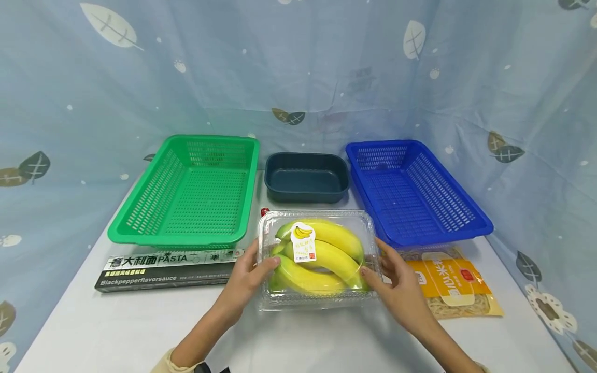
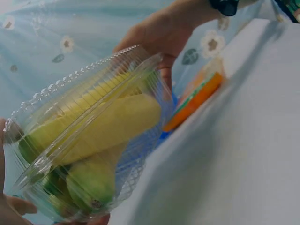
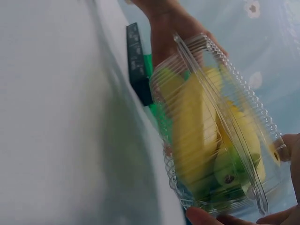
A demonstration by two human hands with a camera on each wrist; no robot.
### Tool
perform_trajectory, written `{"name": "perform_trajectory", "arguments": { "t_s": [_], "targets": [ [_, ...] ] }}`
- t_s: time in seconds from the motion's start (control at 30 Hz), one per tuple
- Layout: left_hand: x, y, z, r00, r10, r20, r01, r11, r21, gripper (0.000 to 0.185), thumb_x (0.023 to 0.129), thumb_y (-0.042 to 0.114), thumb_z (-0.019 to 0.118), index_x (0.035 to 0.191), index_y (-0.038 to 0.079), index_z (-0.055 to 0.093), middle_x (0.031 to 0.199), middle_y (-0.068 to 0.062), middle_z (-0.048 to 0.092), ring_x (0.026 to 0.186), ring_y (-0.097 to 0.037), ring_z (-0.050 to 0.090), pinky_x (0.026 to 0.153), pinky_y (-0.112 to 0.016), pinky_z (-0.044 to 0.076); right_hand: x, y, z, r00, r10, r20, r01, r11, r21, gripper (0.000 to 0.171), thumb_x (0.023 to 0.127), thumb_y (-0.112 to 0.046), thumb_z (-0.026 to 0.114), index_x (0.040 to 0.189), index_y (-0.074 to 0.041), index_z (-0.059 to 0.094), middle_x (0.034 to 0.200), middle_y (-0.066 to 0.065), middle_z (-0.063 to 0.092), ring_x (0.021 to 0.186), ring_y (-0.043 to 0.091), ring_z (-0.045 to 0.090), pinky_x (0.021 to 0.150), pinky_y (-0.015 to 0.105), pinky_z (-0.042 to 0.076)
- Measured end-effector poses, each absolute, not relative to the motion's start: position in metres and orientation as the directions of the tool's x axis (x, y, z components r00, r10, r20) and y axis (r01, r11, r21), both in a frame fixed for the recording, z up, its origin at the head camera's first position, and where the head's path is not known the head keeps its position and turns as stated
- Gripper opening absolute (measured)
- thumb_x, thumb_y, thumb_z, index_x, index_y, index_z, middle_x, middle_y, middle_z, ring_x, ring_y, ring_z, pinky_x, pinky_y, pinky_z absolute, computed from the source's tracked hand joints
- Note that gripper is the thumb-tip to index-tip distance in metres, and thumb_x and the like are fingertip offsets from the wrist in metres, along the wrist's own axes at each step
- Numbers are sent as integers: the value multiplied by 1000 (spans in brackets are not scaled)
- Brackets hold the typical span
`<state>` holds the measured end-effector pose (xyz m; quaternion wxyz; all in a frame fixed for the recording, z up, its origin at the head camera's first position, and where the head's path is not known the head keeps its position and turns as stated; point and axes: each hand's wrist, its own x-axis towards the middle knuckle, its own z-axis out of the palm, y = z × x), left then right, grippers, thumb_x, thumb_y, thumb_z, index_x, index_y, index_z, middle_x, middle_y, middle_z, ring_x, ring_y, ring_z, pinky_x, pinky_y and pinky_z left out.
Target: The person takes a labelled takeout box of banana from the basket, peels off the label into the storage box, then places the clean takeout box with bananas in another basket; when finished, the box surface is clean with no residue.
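A clear plastic clamshell box (image 1: 268,228) holds several yellow bananas (image 1: 333,259) with greenish ends. A white label with a banana picture (image 1: 304,248) is stuck on its lid. My left hand (image 1: 247,280) grips the box's left side, thumb on top. On the opposite side my right hand (image 1: 400,287) grips it the same way, thumb over the lid's edge. Both wrist views show the box (image 2: 89,117) raised off the white table, with ridged walls. The fingers underneath are partly hidden in the head view.
A green basket (image 1: 182,241) stands back left, a dark teal tub (image 1: 305,198) in the middle and a blue basket (image 1: 438,235) back right. A black pasta box (image 1: 163,274) lies left, an orange noodle bag (image 1: 457,285) right. A small red object (image 1: 265,211) sits behind the clamshell.
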<state>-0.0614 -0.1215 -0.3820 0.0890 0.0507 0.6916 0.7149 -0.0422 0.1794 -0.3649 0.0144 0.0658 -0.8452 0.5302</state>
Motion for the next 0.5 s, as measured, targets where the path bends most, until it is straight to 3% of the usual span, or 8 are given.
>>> {"name": "perform_trajectory", "arguments": {
  "t_s": [0.17,0.37,0.5],
  "targets": [
    [-61,-119,-394,-976,195,-100,-104,-13,994,51,89,28,62,137,26,43,111,-14,58,90,-25,60,77,-37,50,-39,179,-376,-997,-67,42,-68,454,-888,68,89,-32,64,145,-13,31,138,22,41,119,43,45,86,51,46],
    [-65,-119,-405,-976,171,-138,-134,36,990,52,88,30,64,136,23,45,107,-13,60,85,-24,60,74,-36,51,-39,179,-388,-999,-41,-11,-10,488,-873,69,88,-37,65,144,-12,32,120,19,57,116,38,50,93,51,41],
    [-67,-117,-410,-976,153,-156,-150,53,987,51,88,30,65,134,21,46,105,-13,61,81,-23,62,69,-36,52,-45,181,-394,-999,-42,-3,-19,507,-861,68,87,-37,65,142,-10,36,117,17,60,114,37,52,94,50,41]
  ]
}}
